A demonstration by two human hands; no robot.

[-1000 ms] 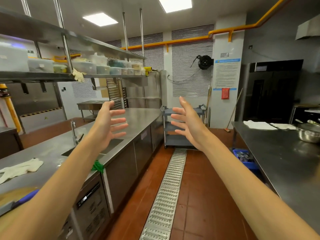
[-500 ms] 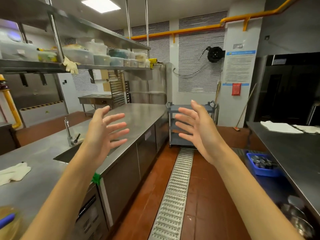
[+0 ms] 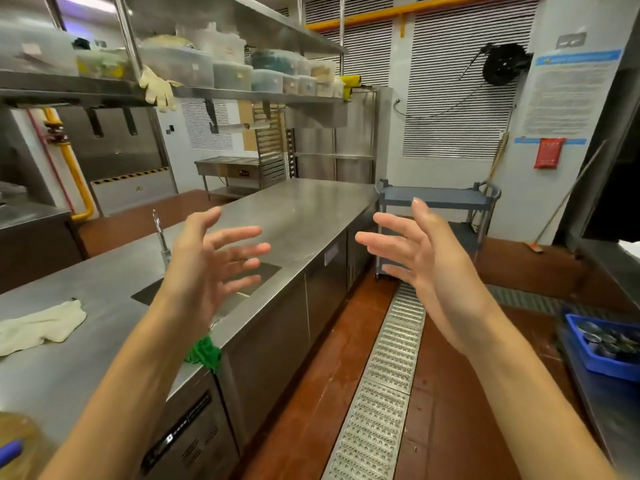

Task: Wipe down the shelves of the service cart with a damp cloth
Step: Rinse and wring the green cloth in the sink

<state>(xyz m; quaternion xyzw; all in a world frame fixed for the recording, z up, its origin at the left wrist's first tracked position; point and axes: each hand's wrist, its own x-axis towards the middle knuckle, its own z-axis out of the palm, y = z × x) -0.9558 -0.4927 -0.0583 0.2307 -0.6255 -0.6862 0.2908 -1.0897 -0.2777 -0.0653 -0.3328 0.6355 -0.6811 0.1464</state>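
A grey service cart (image 3: 450, 199) with several shelves stands against the far wall, at the end of the aisle. My left hand (image 3: 207, 258) and my right hand (image 3: 422, 258) are raised in front of me, palms facing each other, fingers spread, holding nothing. The right hand covers part of the cart's lower shelves. A white cloth (image 3: 38, 327) lies on the steel counter (image 3: 294, 216) at my left. A green cloth (image 3: 204, 353) hangs at the counter's front edge below my left forearm.
A sink with a tap (image 3: 161, 237) is set in the counter. A metal floor drain grate (image 3: 381, 393) runs down the red tiled aisle. A blue crate (image 3: 606, 344) sits low at the right under another steel table. A broom (image 3: 554, 209) leans near the cart.
The view has moved forward and tilted down, so the cart looks nearer. Both hands stay raised and spread, a little lower in the frame. The right table's top has slid out of view.
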